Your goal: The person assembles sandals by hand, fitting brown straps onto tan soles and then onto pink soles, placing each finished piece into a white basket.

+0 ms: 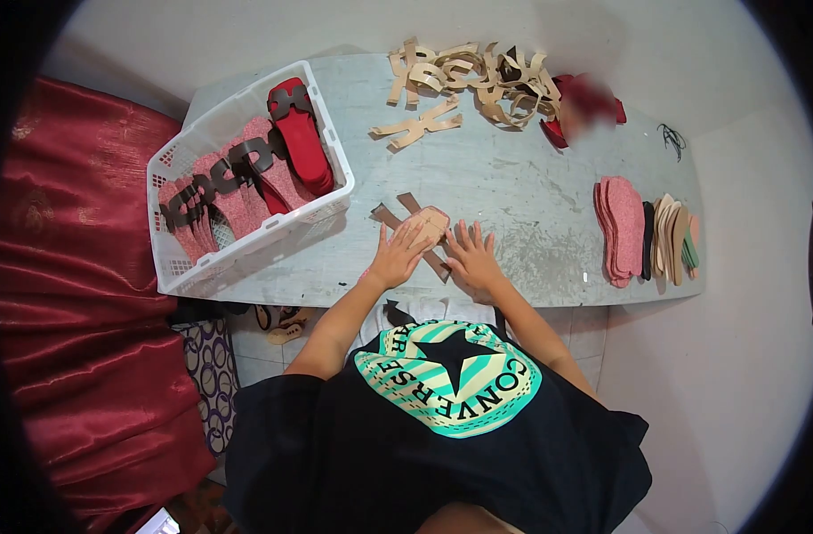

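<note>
A tan sole [434, 219] lies on the table in front of me, over a brown X-shaped strap piece [388, 216] whose ends stick out around it. My left hand [398, 256] rests flat with its fingers across the sole's left side. At the sole's right edge, my right hand [473, 258] has its fingers spread, near the strap's lower right end. The near part of the sole is hidden under my left hand.
At the left stands a white plastic basket [337, 147] of pink soles, brown straps and a red sandal. Beige straps [460, 71] are heaped at the back, beside red pieces [589, 102]. Pink soles [620, 230] and other soles [672, 233] lie at the right.
</note>
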The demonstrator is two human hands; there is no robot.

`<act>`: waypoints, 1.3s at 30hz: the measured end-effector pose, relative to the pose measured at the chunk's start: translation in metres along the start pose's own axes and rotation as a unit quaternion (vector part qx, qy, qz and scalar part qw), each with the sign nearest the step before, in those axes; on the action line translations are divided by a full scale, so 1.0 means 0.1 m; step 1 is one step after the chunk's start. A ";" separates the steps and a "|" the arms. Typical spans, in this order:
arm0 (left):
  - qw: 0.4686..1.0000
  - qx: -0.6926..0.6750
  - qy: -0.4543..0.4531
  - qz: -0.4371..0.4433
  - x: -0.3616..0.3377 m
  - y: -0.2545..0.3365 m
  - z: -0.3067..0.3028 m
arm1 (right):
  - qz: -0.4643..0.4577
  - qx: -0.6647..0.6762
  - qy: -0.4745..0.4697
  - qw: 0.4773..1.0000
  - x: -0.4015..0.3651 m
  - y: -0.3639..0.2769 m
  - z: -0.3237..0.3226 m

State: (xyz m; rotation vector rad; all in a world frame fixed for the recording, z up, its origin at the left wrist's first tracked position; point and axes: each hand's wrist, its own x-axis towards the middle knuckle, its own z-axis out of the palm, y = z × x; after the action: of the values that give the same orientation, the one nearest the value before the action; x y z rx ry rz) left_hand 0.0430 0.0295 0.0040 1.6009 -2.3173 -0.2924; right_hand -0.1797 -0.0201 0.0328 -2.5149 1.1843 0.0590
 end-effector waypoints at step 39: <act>0.999 -0.011 -0.014 -0.039 -0.01 -0.01 0.02 | -0.099 0.147 0.007 0.984 0.76 0.24 -0.35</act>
State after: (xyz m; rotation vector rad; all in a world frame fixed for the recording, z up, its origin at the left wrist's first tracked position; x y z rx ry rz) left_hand 0.0438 0.0297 0.0018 1.6909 -2.2673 -0.3593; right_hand -0.1530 -0.1020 0.0444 -2.3559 0.8699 -0.1721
